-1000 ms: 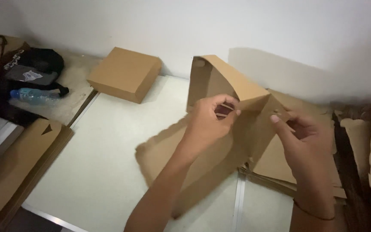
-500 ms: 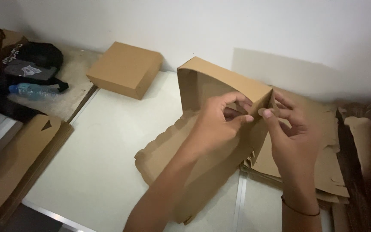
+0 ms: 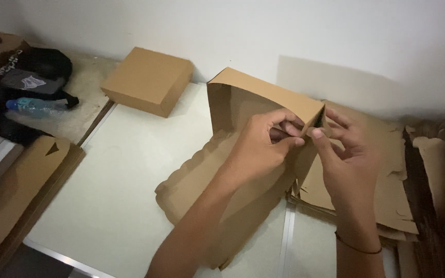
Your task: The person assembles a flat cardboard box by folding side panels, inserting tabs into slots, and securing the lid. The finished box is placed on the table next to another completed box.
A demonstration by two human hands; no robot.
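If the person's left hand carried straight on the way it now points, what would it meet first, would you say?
The left hand points up and to the right, into the corner of the half-folded cardboard box it pinches. Just past that corner are the right hand's fingers; depth is hard to judge.

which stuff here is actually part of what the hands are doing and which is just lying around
In hand:
- half-folded cardboard box blank, pinched at its corner by the left hand and right hand
- stack of flat cardboard blanks beside it

Lying about:
- closed cardboard box
- black bag
- plastic water bottle
- flat cardboard sheets at the left

head cam, looks down, close up
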